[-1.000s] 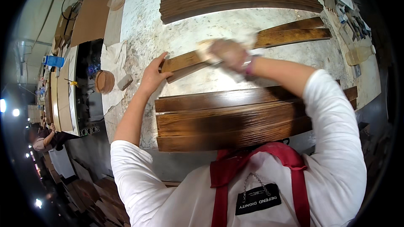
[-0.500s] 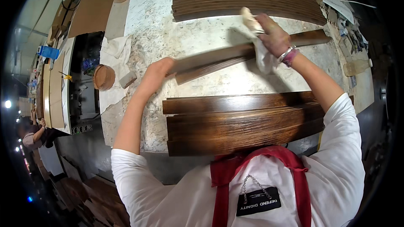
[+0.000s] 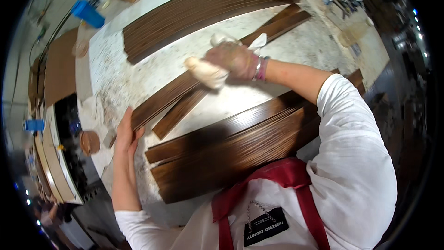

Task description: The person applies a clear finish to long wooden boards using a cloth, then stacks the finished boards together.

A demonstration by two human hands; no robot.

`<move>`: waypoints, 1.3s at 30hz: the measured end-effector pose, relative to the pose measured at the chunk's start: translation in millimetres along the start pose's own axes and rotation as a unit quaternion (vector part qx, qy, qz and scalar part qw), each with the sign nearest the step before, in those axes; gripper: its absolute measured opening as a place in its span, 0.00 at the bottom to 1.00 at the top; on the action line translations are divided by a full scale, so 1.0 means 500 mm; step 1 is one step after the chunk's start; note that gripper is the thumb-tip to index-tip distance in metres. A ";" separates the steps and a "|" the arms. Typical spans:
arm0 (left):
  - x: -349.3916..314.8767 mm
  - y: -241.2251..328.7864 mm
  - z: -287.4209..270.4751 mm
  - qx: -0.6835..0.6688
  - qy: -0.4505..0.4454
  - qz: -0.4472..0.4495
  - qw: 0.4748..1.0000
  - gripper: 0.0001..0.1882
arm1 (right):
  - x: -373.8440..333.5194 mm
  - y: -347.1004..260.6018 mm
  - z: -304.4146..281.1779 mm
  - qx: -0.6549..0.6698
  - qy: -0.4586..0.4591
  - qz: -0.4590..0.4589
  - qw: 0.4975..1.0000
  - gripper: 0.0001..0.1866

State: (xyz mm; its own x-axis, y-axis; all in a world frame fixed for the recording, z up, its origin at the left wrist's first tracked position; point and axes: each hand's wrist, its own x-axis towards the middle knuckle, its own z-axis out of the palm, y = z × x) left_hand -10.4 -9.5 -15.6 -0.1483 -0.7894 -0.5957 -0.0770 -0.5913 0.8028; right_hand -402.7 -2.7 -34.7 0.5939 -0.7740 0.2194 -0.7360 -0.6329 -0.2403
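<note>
My left hand [image 3: 126, 134] grips the left end of a long dark-brown wooden strip [image 3: 166, 96], thumb and fingers on either side of the end. My right hand [image 3: 233, 60], stained on the back, is closed round a whitish cloth [image 3: 208, 73] and presses it on the strip's middle. A second brown strip [image 3: 179, 113] lies beneath, crossing the first at a slight angle. Beyond them sits a row of grooved dark boards [image 3: 208, 11]. Between the strips and my body lie glossy dark-brown boards [image 3: 222, 150]. The right hand's fingertips are partly hidden by the cloth.
The white worktable [image 3: 108, 76] is stained. On its left are a brown round tub [image 3: 89, 142] and a small grey block [image 3: 109, 138]. A blue cup [image 3: 88, 14] stands far left; a clear bottle [image 3: 354, 34] and tools [image 3: 340, 0] lie right. Another person [image 3: 51, 213] is far left.
My right hand has slid the cloth leftward along the strip, toward my left hand. The strip's left end is now lower and nearer my body. The whole view has turned.
</note>
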 end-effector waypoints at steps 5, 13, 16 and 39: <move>-0.001 0.044 -0.013 0.310 -0.063 0.072 0.946 0.19 | -0.181 0.163 -0.103 -0.060 -0.046 0.211 0.975 0.19; -0.044 0.101 0.408 0.669 -0.100 0.327 0.660 0.43 | -0.141 0.067 -0.092 0.005 0.114 0.064 0.991 0.28; -0.083 0.106 0.445 0.602 -0.087 0.304 0.733 0.32 | -0.182 0.084 -0.134 -0.157 0.154 -0.021 0.975 0.10; -0.072 0.014 0.320 0.535 -0.269 0.292 0.745 0.26 | -0.386 0.254 -0.282 0.016 0.039 0.517 0.855 0.37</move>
State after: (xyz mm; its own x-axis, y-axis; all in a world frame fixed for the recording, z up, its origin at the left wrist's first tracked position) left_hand -163.5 41.0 15.8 -0.8170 -0.5094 -0.2700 -0.5439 0.5255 0.6543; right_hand -656.7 69.3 25.9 -0.3941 -0.9168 -0.0642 -0.8442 0.3887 -0.3692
